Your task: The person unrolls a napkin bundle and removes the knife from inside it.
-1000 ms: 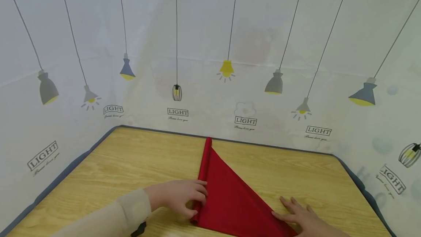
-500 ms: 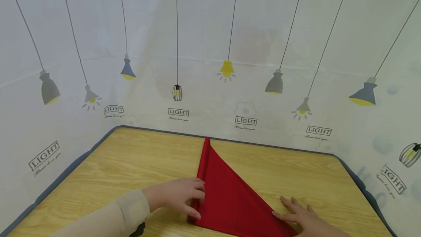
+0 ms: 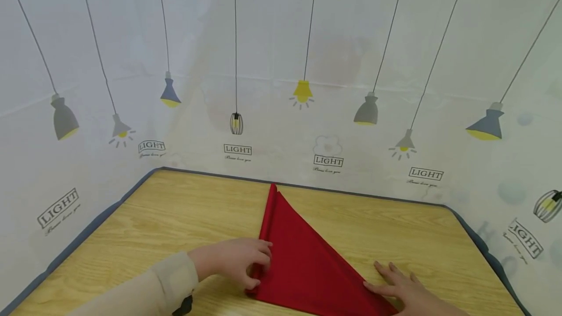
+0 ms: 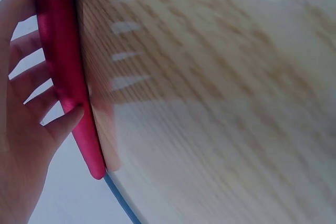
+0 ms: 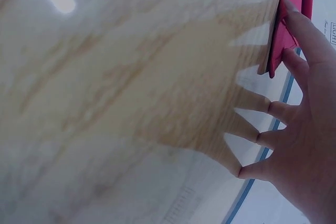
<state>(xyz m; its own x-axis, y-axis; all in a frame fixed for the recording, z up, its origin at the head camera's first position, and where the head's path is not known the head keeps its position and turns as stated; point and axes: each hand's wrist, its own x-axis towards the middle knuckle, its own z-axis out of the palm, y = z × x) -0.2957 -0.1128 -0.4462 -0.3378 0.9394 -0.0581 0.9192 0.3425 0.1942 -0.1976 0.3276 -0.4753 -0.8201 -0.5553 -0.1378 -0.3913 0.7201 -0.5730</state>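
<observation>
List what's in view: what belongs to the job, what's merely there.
Part of the job:
red cloth, rolled along one side
left hand, on the rolled side
right hand, touching the opposite side
wooden table, underneath

Merely there:
pale wall covering
its printed lamps and "LIGHT" lettering

The left hand (image 3: pixel 237 260) is bare below a long cream sleeve (image 3: pixel 127 291), towards the desk's (image 3: pixel 189 208) left edge, with a broad, seamed cuff (image 3: pixel 177 276); a small black object (image 3: pixel 183 306) shows beneath; the right hand (image 3: pixel 406 292) is bare.

Smooth cloth (image 3: pixel 307 262), glossy wood-grain table (image 4: pixel 210 114)
</observation>
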